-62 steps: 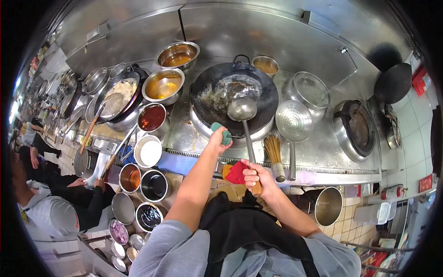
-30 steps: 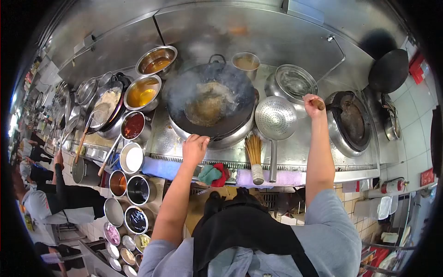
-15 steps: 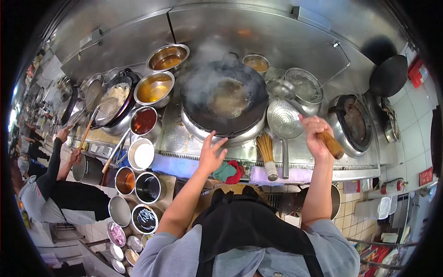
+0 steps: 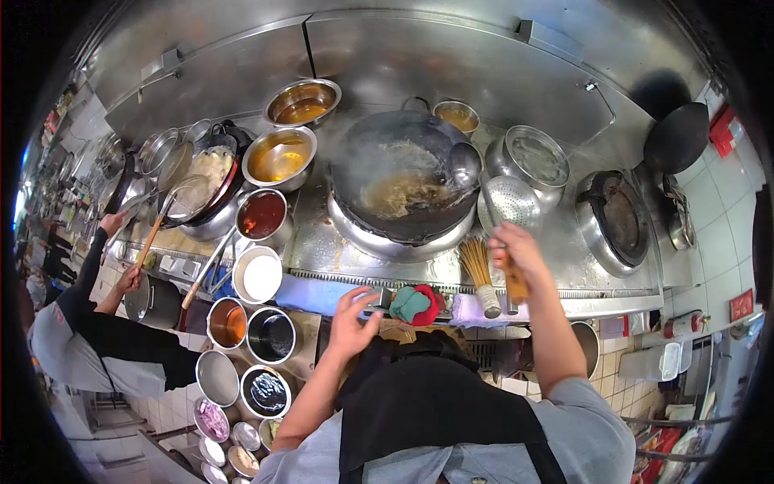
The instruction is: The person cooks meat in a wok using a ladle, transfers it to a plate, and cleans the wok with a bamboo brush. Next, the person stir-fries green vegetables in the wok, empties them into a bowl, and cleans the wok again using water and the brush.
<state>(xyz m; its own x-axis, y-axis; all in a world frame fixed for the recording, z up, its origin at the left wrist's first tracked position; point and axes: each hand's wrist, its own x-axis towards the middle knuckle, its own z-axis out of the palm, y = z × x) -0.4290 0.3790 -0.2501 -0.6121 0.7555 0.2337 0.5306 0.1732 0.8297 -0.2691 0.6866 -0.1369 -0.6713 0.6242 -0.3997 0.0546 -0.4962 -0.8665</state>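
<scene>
My right hand (image 4: 516,254) is wrapped around the wooden handle of a ladle (image 4: 465,164), whose metal bowl is at the right side of the black wok (image 4: 355,161). Brownish liquid (image 4: 407,194) lies in the wok, with light steam above it. My left hand (image 4: 355,323) is open with fingers apart, near the front edge of the stove and left of a bunched green and red cloth (image 4: 413,305). A bamboo brush (image 4: 477,270) lies between the cloth and my right hand. Behind the ladle handle is a perforated strainer (image 4: 516,202), its handle partly hidden by my right hand.
Bowls of yellow liquid (image 4: 280,159) and pots of red sauce (image 4: 262,215) and white seasoning (image 4: 258,276) stand left of the wok. A pot (image 4: 536,157) and a second burner (image 4: 617,218) are to the right. At far left a co-worker (image 4: 89,331) holds a wire strainer (image 4: 191,198).
The ladle has swung forward, its bowl now at the wok's right side. My left hand has drawn back from the wok's near rim. Steam has thinned and the liquid has spread.
</scene>
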